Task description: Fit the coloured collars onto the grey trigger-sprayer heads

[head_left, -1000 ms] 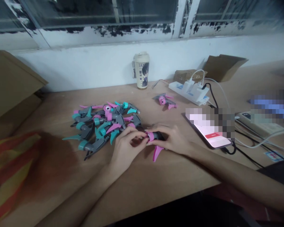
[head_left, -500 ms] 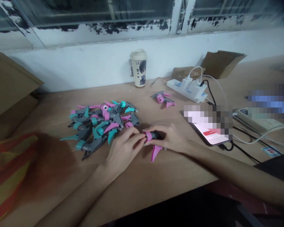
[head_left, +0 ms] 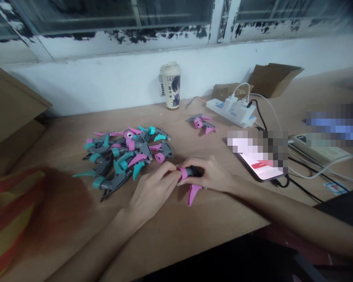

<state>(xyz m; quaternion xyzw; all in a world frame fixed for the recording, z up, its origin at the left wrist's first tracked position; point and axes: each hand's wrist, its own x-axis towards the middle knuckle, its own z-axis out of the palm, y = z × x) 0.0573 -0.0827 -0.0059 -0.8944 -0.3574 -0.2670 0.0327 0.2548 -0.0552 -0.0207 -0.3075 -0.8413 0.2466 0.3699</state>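
Both my hands meet over one grey spray trigger head with pink parts (head_left: 190, 181) at the middle of the wooden table (head_left: 194, 227). My right hand (head_left: 211, 174) wraps round its grey body. My left hand (head_left: 153, 190) pinches the pink collar at its end. The pink trigger lever hangs down below my fingers. Just left of my hands lies a pile of several grey trigger heads with teal and pink parts (head_left: 125, 154). One finished pink trigger head (head_left: 202, 123) lies apart, farther back.
A coffee cup (head_left: 170, 85) stands by the wall. A white power strip with chargers (head_left: 232, 109), cables and a phone (head_left: 260, 166) lie at the right. Cardboard boxes (head_left: 11, 113) sit at the left, another (head_left: 275, 78) at the back right. Red-yellow cloth (head_left: 8, 219) covers the near-left corner.
The view has drifted slightly. My hands stay on the same trigger head, the left fingers shifting on the pink collar and the lever sitting a little lower.
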